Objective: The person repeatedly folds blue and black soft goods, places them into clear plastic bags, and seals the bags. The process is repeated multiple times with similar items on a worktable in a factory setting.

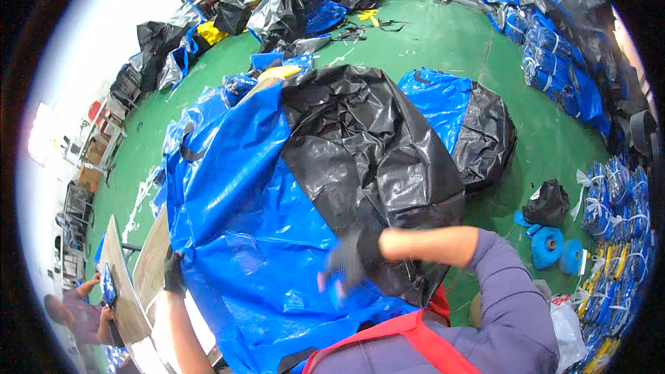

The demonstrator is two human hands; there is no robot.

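Observation:
A large bag of shiny blue and black tarpaulin lies spread before me, its black part crumpled on the right. Short dark straps show on its blue side. At the bag's left edge, my left hand in a dark glove is closed on the blue material. My right hand, also in a dark glove, is over the lower middle, where blue meets black. Motion smears its fingertips, so I cannot tell whether they hold anything. A red strap crosses my clothing below.
Another blue-and-black bag lies beyond on the green floor. Blue rolls, a small black bag and tied bundles stand right. Tarpaulin heaps lie far off. Another person works by boards at left.

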